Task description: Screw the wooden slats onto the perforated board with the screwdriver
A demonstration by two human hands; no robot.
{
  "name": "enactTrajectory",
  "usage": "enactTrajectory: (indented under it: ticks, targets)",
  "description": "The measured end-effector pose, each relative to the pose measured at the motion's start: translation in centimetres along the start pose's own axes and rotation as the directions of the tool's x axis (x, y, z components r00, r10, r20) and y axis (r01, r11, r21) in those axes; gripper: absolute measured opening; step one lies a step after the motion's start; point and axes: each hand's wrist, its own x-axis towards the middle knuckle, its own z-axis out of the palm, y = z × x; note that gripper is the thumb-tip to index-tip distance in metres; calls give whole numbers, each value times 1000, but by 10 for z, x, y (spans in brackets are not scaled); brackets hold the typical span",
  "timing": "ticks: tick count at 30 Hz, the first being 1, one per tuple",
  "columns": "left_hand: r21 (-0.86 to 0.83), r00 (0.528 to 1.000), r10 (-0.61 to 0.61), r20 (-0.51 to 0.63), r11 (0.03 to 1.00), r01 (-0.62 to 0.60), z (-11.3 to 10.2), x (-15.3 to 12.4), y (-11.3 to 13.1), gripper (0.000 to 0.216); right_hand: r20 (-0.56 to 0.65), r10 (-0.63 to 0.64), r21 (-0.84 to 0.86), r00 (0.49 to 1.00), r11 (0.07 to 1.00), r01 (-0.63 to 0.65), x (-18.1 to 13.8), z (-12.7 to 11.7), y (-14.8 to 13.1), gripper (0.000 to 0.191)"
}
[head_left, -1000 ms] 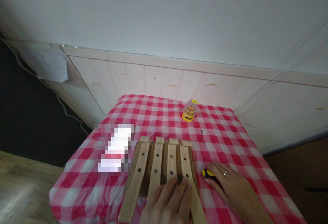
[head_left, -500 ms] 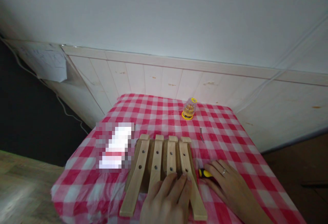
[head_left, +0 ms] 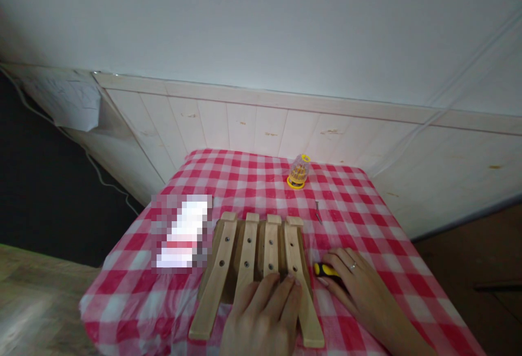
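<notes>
Four light wooden legs (head_left: 226,261), with screws or holes along them, lie side by side over a brown board. My left hand (head_left: 263,315) holds this piece near its front, palm down, with bent fingers pressed on the two right-hand legs; its thumb is hidden. To the right, my right hand (head_left: 359,285) closes round a black-and-yellow screwdriver handle (head_left: 326,272) low over the cloth; the shaft cannot be seen. The rightmost leg (head_left: 292,253) shows two dark holes. Beyond it, thin metal screws (head_left: 318,212) lie on the cloth.
A clear conical case with a yellow base (head_left: 299,172), holding small bits, stands at the back. On the left lies a pixelated white rectangle (head_left: 185,231). The red-and-white checked tablecloth (head_left: 244,174) reaches the white panelled wall (head_left: 240,122).
The view has shifted slightly. My right hand has moved a little, and more of the screwdriver handle shows. My left hand stays on the wooden piece.
</notes>
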Motion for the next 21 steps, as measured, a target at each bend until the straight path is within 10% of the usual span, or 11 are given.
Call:
enactTrajectory:
  ticks: [21]
  targets:
    - [-27, 999, 18, -45, 999, -19, 1, -2, -2, 35, 29, 39, -4, 999, 999, -38, -5, -17, 2, 24]
